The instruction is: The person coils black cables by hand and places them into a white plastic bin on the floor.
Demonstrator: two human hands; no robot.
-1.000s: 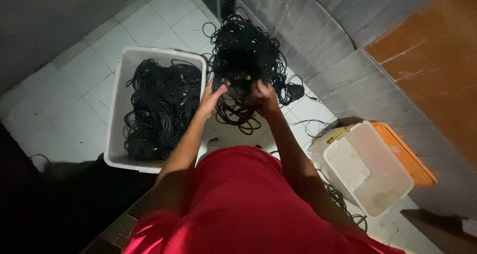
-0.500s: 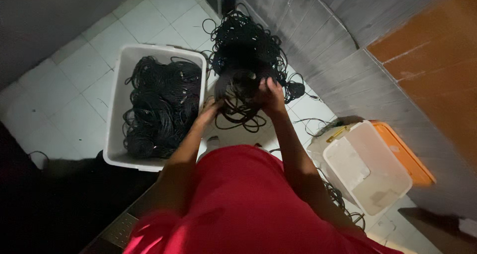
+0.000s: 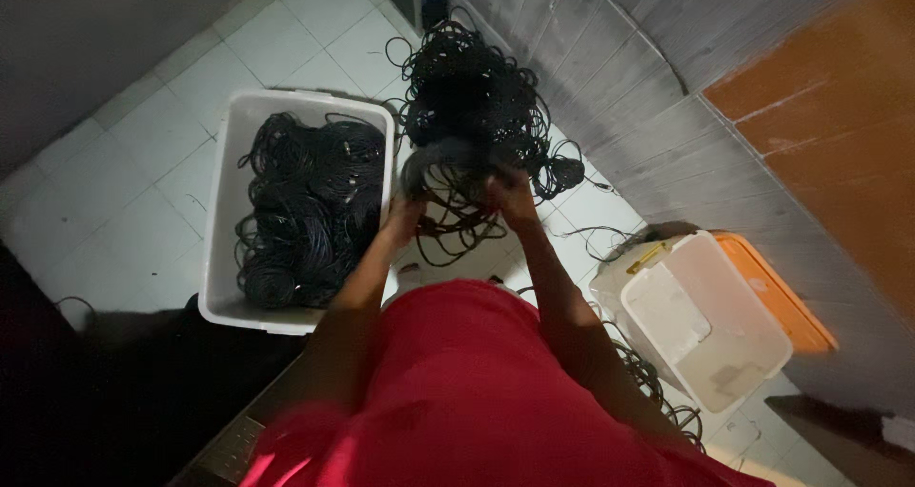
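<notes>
Fingers point(image 3: 505, 184) of both hands clench a black cable coil point(image 3: 448, 163) above the floor.

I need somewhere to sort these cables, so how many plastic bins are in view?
2. A white bin full of black cable coils sits on the floor to the person's left; an empty white bin sits to their right, against an orange lid.
</notes>
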